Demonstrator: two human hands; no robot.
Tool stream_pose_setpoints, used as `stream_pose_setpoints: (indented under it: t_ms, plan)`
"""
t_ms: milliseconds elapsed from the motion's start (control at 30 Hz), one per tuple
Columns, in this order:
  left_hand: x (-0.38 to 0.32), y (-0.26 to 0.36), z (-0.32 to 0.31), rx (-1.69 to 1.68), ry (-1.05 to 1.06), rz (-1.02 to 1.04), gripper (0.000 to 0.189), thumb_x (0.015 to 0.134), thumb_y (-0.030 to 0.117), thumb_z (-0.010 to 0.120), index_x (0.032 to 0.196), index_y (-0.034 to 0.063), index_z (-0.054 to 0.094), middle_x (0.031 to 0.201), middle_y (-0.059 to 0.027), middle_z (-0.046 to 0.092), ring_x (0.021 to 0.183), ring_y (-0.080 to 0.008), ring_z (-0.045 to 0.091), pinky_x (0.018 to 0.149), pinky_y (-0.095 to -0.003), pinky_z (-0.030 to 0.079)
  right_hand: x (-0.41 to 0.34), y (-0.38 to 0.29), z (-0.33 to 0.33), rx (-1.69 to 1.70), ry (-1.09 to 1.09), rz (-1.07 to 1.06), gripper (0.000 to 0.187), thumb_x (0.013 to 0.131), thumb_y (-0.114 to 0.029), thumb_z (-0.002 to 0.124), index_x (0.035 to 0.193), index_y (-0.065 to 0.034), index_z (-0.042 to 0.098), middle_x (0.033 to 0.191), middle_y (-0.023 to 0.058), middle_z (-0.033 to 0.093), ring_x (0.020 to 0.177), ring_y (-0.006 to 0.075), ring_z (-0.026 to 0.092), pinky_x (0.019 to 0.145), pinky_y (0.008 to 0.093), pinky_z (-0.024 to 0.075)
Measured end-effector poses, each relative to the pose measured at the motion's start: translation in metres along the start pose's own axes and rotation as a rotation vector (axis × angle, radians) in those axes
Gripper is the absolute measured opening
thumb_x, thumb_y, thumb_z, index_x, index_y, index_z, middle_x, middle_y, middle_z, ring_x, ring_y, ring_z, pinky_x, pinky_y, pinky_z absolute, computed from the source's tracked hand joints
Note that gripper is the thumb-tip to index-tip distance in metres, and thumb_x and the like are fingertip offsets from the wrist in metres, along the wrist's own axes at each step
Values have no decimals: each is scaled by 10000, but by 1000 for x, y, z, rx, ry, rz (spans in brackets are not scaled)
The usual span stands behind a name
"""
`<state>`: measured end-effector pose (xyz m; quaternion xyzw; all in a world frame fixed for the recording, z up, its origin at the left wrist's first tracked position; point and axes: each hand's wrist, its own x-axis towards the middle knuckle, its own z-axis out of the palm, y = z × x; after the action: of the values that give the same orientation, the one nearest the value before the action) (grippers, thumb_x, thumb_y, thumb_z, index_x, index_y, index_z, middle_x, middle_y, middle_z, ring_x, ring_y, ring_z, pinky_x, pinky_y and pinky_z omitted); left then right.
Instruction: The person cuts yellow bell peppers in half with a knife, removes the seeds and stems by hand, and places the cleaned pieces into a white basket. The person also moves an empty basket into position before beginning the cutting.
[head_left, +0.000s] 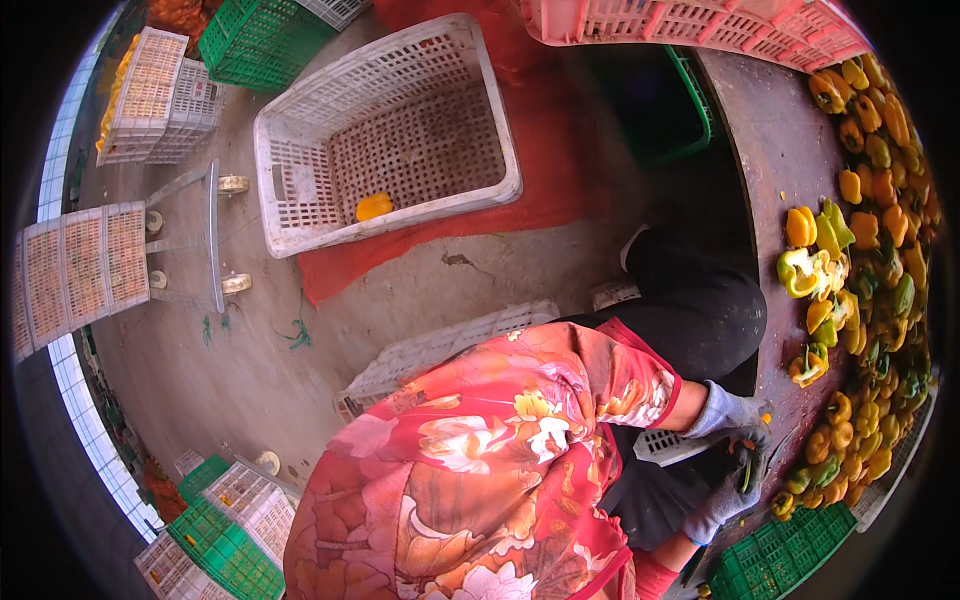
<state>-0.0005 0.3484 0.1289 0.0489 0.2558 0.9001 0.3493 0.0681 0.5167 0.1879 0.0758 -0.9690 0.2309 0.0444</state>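
Observation:
My left hand (721, 415), in a grey work glove, is curled at the near edge of the dark table (739, 135). A bit of orange pepper (766, 418) shows at its fingertips; the rest is hidden by the glove. Close below it, my right hand (726, 491), also gloved, is closed around a slender green object (747, 474), too covered to identify. Beyond the hands, cut yellow bell peppers (810, 271) show pale insides. A heap of whole yellow, orange and green peppers (885, 202) covers the far side of the table.
A large white crate (420, 142) with one yellow pepper (373, 206) stands on red cloth (547, 150). A pink crate (697, 26) is at the top, a green crate (780, 555) beside the table. A wheeled metal frame (212, 240) and stacked crates (214, 536) stand farther off.

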Motion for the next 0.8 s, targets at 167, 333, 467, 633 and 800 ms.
stream_pose_setpoints:
  t_ms: [167,333,467,633,800]
  plan:
    - [13,-9,-4,206,-122,385,288,753,177,753,958,43,599,822,-76,610,748,-188,597,624,-331,499,20,-32,-28,201,-108,224,314,928,-61,583,1214,64,610,1157,137,668,1017,216,630,893,341,508]
    - [-7,15,6,191,-52,160,336,748,196,769,1003,41,615,869,-97,635,776,-194,610,670,-337,504,25,-61,-28,193,-52,339,350,953,-158,591,1208,82,598,1116,157,668,986,235,622,855,352,503]
    - [-17,27,5,261,-14,150,376,744,211,783,1040,40,628,907,-114,654,799,-199,620,708,-342,509,18,-73,-19,239,-216,345,322,969,-144,544,1186,89,598,1066,169,661,985,237,619,859,347,505]
    - [-24,44,1,367,57,119,427,738,231,800,1086,38,644,954,-135,679,828,-206,633,755,-348,514,2,-42,-8,116,-209,261,357,888,-15,591,1242,29,576,1186,120,620,1074,209,600,927,333,501]
    - [-6,31,-7,24,-23,153,272,802,191,804,980,18,693,914,-73,708,828,-153,663,750,-307,550,7,-63,27,1035,-10,640,274,900,-66,612,1172,-36,623,1130,55,628,1004,161,613,812,303,529]
